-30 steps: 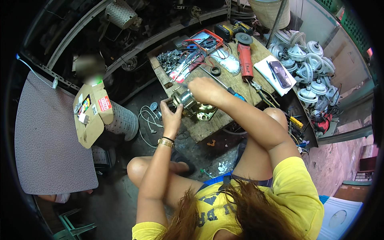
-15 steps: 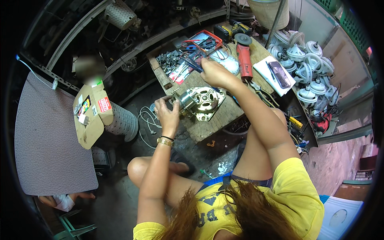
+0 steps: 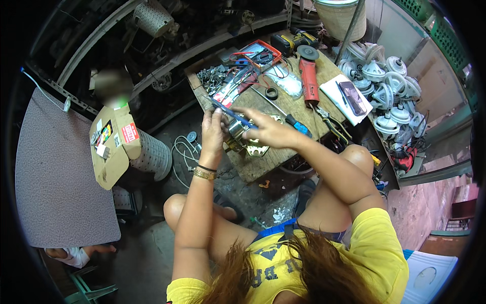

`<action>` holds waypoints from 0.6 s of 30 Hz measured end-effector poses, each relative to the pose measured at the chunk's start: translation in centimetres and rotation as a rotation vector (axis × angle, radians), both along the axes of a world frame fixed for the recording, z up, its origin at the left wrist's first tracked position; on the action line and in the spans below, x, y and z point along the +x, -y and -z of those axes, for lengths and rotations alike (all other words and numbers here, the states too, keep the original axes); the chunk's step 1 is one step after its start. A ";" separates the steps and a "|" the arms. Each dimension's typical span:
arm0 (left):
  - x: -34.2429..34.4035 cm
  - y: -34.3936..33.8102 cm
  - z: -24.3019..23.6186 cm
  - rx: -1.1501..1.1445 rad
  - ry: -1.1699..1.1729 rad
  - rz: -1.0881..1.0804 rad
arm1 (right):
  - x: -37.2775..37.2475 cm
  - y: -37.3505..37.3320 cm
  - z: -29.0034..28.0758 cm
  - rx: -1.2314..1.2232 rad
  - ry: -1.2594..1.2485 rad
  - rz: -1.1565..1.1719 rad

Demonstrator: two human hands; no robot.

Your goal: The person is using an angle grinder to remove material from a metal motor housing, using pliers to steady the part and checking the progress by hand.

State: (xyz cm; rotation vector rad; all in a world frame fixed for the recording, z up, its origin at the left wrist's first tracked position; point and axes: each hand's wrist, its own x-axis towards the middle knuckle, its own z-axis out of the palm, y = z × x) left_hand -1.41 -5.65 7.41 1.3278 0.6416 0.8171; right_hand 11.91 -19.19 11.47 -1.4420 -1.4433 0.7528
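My right hand (image 3: 266,133) grips a blue-handled tool (image 3: 235,115), raised diagonally over a metal motor assembly (image 3: 257,148) with a cylindrical body and gold-coloured plate, which rests on the front left of the wooden worktable (image 3: 253,169). Closed fingers of my left hand (image 3: 213,133) are up by the tool's narrow end at the assembly's left; what exactly they hold is hidden. Just right of the assembly lies a long screwdriver (image 3: 298,126), and behind it a black ring (image 3: 271,92).
Angle grinder (image 3: 309,78), drill (image 3: 283,43), pliers (image 3: 331,121), phone (image 3: 353,99) and loose hardware (image 3: 210,76) crowd the table. White plastic housings (image 3: 385,96) are piled at right. Left stand a cardboard piece (image 3: 109,164) and grey panel (image 3: 66,177), another person (image 3: 76,256) partly beneath it.
My right hand has brought the blue-handled tool down and leftward from the back of the table to over the assembly. My left hand has risen to meet the tool's end.
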 end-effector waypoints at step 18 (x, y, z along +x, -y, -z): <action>-2.9 1.2 5.4 0.492 -0.564 -0.085 | 3.2 -5.5 0.8 -0.396 0.089 0.068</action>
